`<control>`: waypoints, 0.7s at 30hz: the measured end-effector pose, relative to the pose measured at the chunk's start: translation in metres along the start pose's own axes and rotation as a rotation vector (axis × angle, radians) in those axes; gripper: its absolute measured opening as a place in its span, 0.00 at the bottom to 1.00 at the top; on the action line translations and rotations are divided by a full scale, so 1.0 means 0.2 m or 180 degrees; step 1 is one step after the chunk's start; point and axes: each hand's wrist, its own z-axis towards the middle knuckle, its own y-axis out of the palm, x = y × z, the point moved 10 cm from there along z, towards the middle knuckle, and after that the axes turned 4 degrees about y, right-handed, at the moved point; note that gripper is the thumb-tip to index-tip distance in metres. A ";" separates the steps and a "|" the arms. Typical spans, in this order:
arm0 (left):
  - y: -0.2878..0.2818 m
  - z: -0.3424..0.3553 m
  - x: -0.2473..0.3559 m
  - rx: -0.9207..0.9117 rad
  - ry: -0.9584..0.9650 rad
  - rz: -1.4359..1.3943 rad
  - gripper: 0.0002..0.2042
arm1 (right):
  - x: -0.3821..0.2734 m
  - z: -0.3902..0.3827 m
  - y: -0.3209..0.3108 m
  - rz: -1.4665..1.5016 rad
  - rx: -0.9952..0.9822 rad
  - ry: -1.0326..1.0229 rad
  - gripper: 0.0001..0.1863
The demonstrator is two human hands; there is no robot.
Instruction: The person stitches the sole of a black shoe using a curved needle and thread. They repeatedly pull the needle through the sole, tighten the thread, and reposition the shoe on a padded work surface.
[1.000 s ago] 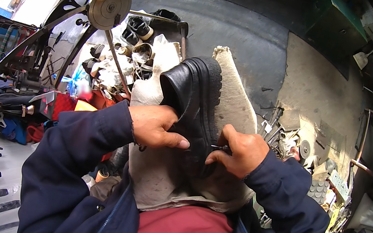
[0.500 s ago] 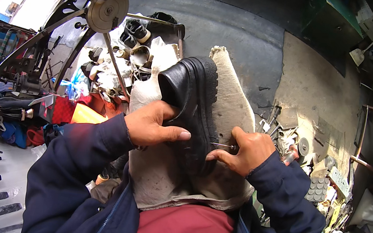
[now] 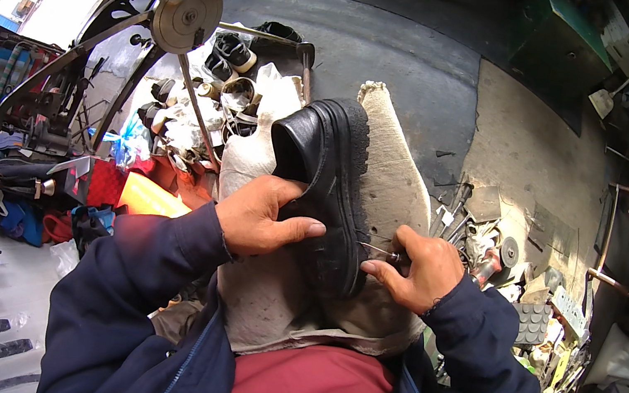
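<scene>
Right fingers [image 3: 383, 273] pinch a needle-like tool [image 3: 394, 257] while left fingers [image 3: 298, 231] clasp a black shoe [image 3: 335, 192].

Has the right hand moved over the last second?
Yes: the right hand has shifted rightward, closer to the grey disc beyond it, and more of the thin metal shaft it grips shows.

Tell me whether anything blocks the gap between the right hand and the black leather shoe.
Nothing visible blocks it. Only the thin, silvery metal tool, held in the bare right hand itself, spans the gap to the black leather shoe, pointing at its side.
</scene>
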 end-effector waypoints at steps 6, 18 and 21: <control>0.00 0.01 0.00 0.0009 0.0115 0.0212 0.14 | 0.01 -0.02 0.01 0.0631 0.0011 -0.0058 0.26; 0.01 0.02 -0.04 -0.0067 -0.0050 0.0254 0.17 | -0.15 -0.04 0.02 0.0299 -0.0625 -0.0665 0.19; 0.00 0.03 -0.02 -0.0021 0.0096 0.0259 0.17 | -0.14 -0.02 -0.01 0.0683 -0.0327 -0.0517 0.17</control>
